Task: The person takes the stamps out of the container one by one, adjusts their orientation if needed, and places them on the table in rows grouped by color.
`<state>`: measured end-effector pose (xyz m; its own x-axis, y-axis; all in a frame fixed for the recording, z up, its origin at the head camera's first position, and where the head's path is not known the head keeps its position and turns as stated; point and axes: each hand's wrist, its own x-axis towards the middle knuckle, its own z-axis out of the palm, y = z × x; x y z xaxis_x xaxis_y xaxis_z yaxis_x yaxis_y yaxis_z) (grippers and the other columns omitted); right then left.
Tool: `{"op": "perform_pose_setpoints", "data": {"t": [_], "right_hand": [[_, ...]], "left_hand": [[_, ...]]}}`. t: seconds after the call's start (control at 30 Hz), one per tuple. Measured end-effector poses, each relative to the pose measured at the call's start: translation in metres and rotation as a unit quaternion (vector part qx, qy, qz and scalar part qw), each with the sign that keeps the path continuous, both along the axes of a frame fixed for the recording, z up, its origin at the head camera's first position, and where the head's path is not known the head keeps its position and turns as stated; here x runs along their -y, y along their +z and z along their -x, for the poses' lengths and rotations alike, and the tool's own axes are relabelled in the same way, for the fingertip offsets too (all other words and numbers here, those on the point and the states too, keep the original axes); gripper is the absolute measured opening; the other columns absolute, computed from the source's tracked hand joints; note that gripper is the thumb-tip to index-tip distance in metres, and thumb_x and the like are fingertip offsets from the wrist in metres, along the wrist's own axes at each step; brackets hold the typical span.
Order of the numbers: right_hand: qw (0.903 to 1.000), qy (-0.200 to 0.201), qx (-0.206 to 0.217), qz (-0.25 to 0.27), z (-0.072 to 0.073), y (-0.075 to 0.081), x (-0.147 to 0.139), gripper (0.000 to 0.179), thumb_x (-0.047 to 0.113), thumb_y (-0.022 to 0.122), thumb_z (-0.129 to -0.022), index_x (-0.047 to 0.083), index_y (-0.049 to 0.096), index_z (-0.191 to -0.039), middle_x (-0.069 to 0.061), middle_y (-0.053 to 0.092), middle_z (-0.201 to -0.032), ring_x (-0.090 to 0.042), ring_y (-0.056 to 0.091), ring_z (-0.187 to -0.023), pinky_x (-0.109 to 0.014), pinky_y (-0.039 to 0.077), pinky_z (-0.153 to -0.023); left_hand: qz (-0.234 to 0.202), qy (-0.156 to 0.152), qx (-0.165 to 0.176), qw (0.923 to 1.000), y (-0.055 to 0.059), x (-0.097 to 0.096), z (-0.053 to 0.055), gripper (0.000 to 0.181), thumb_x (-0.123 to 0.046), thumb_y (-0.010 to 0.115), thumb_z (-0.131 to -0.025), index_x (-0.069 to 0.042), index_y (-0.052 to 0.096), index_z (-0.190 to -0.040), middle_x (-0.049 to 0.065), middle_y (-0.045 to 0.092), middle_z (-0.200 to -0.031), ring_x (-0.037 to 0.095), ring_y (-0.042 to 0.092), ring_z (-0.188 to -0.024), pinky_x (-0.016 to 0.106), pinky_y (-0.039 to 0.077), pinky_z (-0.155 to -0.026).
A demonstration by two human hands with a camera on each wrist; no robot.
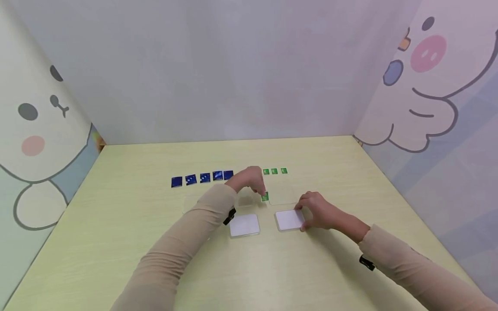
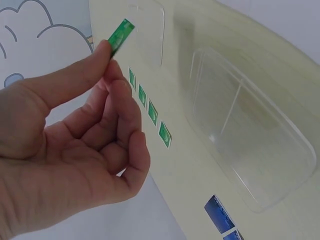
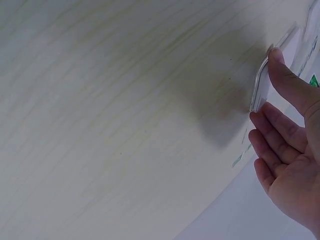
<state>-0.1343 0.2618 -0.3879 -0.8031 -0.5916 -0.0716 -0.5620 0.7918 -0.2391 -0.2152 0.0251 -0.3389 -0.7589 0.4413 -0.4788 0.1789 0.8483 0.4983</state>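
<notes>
Between thumb and index finger, my left hand (image 1: 253, 178) pinches a small green card (image 2: 121, 35), raised over the table in the left wrist view. Its other fingers curl loosely toward the palm. My right hand (image 1: 319, 210) holds a white rectangular stack in a clear case (image 1: 289, 220) by its edges. In the right wrist view the thumb lies along one edge of that case, the fingertips (image 3: 267, 107) on another. Several green cards (image 1: 274, 171) stand in a row beyond the hands; the left hand hides part of the row in the head view.
Several dark blue cards (image 1: 191, 179) form a row at the left. Another white stack in a clear case (image 1: 244, 225) lies beside the held one. A clear plastic lid or tray (image 2: 210, 100) rests near the cards. A wall (image 1: 233, 73) stands behind the table (image 1: 116, 216).
</notes>
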Motion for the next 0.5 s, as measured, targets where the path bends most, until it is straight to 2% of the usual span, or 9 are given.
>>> {"op": "perform_pose_setpoints", "data": {"t": [0.2, 0.5], "right_hand": [[0.9999, -0.006, 0.010, 0.003, -0.001, 0.000, 0.000, 0.049, 0.029, 0.091, -0.060, 0.007, 0.072, -0.100, -0.002, 0.069, -0.097, -0.019, 0.057, -0.093, -0.045, 0.043, -0.089], [1.0000, 0.002, -0.006, 0.006, 0.000, -0.001, -0.001, 0.048, 0.027, 0.091, -0.060, 0.006, 0.072, -0.099, -0.002, 0.069, -0.094, -0.018, 0.057, -0.091, -0.044, 0.043, -0.087]], "left_hand": [[-0.003, 0.004, -0.003, 1.0000, -0.004, 0.005, 0.004, 0.017, -0.018, 0.076, -0.082, -0.005, 0.073, -0.093, 0.010, 0.073, -0.100, 0.018, 0.067, -0.085, 0.038, 0.051, -0.094], [-0.009, 0.009, 0.001, 0.9999, -0.012, 0.009, 0.006, 0.018, -0.018, 0.076, -0.082, -0.005, 0.074, -0.093, 0.010, 0.074, -0.100, 0.015, 0.065, -0.082, 0.036, 0.052, -0.093]]}}
